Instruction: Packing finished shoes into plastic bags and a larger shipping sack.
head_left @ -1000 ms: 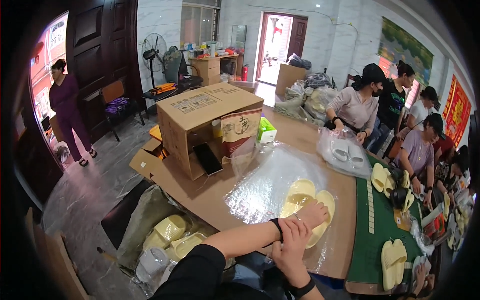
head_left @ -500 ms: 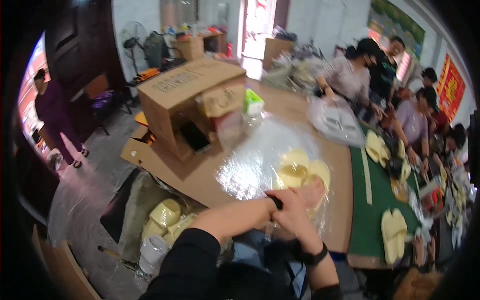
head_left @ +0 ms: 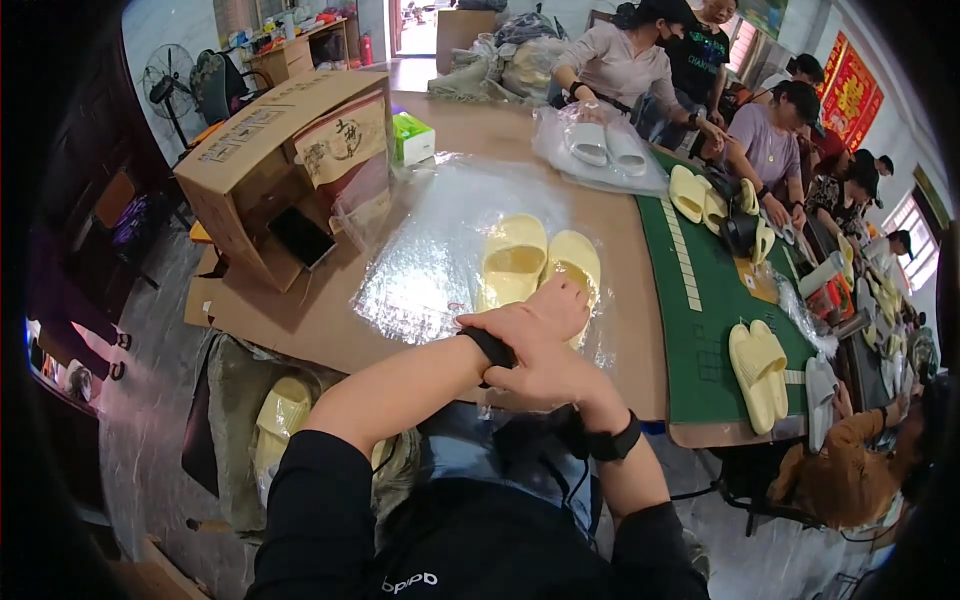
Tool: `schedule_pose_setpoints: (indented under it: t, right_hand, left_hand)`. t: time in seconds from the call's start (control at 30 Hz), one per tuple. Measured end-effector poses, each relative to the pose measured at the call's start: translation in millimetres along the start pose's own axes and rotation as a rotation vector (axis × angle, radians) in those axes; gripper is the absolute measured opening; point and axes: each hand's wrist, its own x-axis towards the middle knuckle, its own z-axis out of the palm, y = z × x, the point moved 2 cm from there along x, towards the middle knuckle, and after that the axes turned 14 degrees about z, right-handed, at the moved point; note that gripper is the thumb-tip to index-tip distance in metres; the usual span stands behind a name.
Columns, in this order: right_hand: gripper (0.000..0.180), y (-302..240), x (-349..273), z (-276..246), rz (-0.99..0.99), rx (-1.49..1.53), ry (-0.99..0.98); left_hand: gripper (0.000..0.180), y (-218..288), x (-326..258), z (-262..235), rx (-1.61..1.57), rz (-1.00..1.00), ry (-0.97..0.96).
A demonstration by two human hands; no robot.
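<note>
A pair of pale yellow slippers (head_left: 515, 252) lies on a clear plastic bag or sheet (head_left: 420, 235) on the cardboard-topped table (head_left: 635, 330). Over the right slipper's near part is my left hand (head_left: 560, 305), its knuckles up and its fingers mostly bent out of sight. My right hand (head_left: 540, 362) reaches across and grips the black wristband (head_left: 488, 347) on my left wrist, fingers on the far side and thumb on the near side. Another black band (head_left: 613, 437) circles my right wrist.
An open cardboard box (head_left: 235, 165) with a dark phone (head_left: 301, 238) inside stands at left. Yellow slippers (head_left: 283, 408) fill a sack below. On the right, a green mat (head_left: 690, 370) bears more slippers (head_left: 758, 372). Co-workers (head_left: 630, 65) handle bagged slippers beyond.
The view has swung, so the table and slippers appear further left and higher. My right hand stays at my left wrist, and the slippers lie on the table as before.
</note>
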Motion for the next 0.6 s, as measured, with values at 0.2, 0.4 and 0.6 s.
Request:
schedule_pose_setpoints:
  t: [0.2, 0.4, 0.6]
  right_hand:
    - [0.052, 9.2, 5.7, -3.4, -0.012, 0.097, -0.152]
    - [0.05, 7.8, 10.0, -6.5, 0.025, 0.177, -0.197]
    - [0.049, 21.7, 2.1, -14.2, 0.058, 0.22, -0.162]
  left_hand:
    - [0.013, 1.6, -1.6, 0.9, -0.228, -0.059, -0.127]
    - [0.015, 0.7, -7.2, 9.0, -0.242, -0.072, -0.181]
    - [0.016, 3.7, 4.5, 6.0, -0.268, -0.042, -0.159]
